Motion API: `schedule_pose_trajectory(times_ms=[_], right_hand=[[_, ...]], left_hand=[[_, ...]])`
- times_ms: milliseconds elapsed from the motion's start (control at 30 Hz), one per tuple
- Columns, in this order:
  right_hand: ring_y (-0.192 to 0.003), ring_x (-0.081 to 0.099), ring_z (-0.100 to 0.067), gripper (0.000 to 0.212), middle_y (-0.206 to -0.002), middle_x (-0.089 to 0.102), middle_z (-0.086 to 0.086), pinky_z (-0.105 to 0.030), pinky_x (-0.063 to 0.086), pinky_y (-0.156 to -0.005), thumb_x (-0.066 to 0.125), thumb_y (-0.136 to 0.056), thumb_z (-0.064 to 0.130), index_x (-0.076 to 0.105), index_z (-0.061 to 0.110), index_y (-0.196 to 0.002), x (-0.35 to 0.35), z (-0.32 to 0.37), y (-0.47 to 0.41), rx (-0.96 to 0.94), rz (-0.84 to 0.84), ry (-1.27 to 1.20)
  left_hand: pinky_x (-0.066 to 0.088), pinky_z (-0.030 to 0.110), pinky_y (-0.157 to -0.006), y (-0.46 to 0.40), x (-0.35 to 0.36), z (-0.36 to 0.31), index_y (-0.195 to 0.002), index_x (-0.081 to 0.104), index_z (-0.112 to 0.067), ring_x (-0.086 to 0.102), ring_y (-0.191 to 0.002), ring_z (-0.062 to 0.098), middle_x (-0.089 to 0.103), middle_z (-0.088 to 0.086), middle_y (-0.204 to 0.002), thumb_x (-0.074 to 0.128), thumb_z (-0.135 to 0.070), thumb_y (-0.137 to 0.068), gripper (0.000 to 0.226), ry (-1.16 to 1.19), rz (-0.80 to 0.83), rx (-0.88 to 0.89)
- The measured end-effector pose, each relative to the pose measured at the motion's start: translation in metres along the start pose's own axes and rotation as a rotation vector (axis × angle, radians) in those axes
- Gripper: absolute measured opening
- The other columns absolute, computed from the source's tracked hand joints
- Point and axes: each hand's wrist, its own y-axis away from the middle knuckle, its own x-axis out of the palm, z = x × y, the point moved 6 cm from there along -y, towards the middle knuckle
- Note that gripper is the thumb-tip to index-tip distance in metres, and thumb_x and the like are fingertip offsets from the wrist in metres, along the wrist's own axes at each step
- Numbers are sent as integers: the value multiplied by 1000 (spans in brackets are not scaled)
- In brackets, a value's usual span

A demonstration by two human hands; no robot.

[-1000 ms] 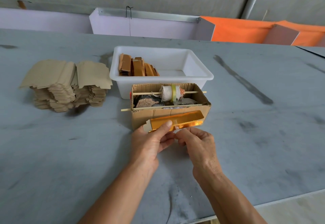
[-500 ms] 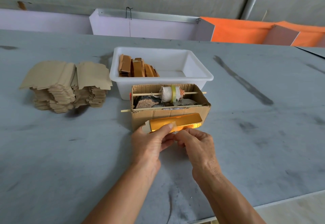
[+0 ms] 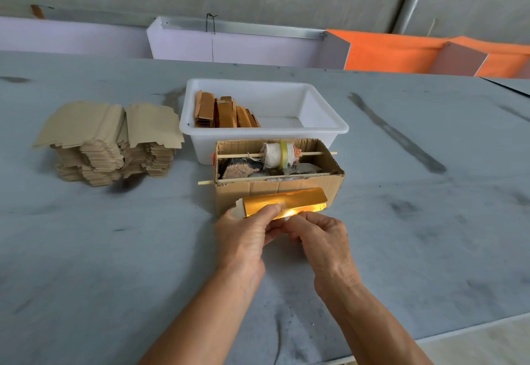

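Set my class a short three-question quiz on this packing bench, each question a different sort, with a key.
1. True or false: the left hand and right hand both hold the gold carton.
2. The folded brown pieces stand at the white tub's: A left end; B right end; C middle.
3. Fill in: the spool on its stick hangs in the ____ box.
Key: 1 true; 2 A; 3 cardboard.

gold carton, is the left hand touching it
Touching: the head view shows the left hand pinching the gold carton, its thumb lying on the shiny face.
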Motion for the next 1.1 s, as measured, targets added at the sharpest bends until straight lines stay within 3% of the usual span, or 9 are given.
schedule_pose_trajectory(times_ms=[167,233,367,500,667,867,1100], right_hand=[[-50,41,-2,26,-47,50,6,-12,34,-49,65,-70,14,64,19,-44,0,-1,-2,-8,19,4],[-48,38,-4,22,-49,48,2,-9,30,-43,66,-69,13,63,12,-47,-2,-2,-3,-7,12,-12],[-46,36,-5,20,-51,45,-3,-10,29,-41,68,-70,11,60,-1,-57,-4,-4,-3,-15,-19,-59],[-50,33,-8,22,-50,43,0,-12,28,-42,67,-73,11,60,2,-55,-2,-4,0,-55,-23,-62],[-50,43,-1,22,-50,56,5,-12,38,-48,71,-80,21,74,25,-59,-1,-2,5,-114,-34,-67],[-44,44,1,25,-49,58,5,-8,36,-44,75,-76,13,71,16,-52,-5,-2,2,-15,-38,-155],[-52,50,-12,17,-61,61,-5,-25,33,-52,57,-76,0,65,8,-63,0,-5,-3,252,106,-361]], left_hand=[[55,26,-57,-2,-1,1,-70,63,-12,62,-54,20,66,7,-64,68,9,-73,22,-22,-22,-28],[53,28,-63,-2,-1,0,-72,64,-11,59,-56,18,66,9,-69,70,8,-71,20,-24,-29,-35],[49,23,-56,-3,0,1,-76,66,-9,54,-46,10,64,4,-62,73,6,-69,17,-32,-43,-51],[47,21,-53,-5,-2,3,-70,64,-11,51,-42,8,61,0,-54,71,5,-71,18,-26,-65,-69],[47,19,-49,-7,-3,3,-69,63,-11,51,-40,7,60,0,-53,71,5,-73,19,-27,-76,-77],[46,23,-55,-6,-3,-1,-76,64,-8,53,-48,11,62,6,-64,72,7,-71,17,-56,-68,-17],[45,24,-55,-2,-5,0,-67,62,-13,51,-51,10,61,-1,-59,76,4,-68,22,-66,-61,21]])
